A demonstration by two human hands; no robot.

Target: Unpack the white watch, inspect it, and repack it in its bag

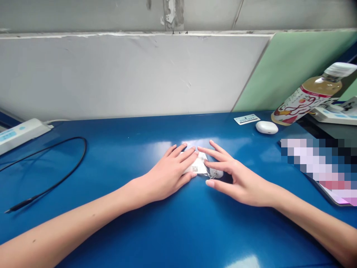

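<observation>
My left hand (173,169) lies flat, palm down, over the left part of a small clear packet with a white label (201,165) on the blue table. Its fingers are stretched out and cover part of the label, which bears a small printed square code. To the right, my right hand (232,175) is open with fingers spread around the packet's right end. A whitish, shiny item (216,173) shows at that end, between the right thumb and fingers; its kind is unclear. Whether the right fingertips touch the packet I cannot tell.
A black cable (60,189) and a white power strip (25,134) lie on the left. Toward the back right are a card (247,119), a white earbud case (267,127) and a drink bottle (305,96). A phone with a blurred screen (320,171) lies at right.
</observation>
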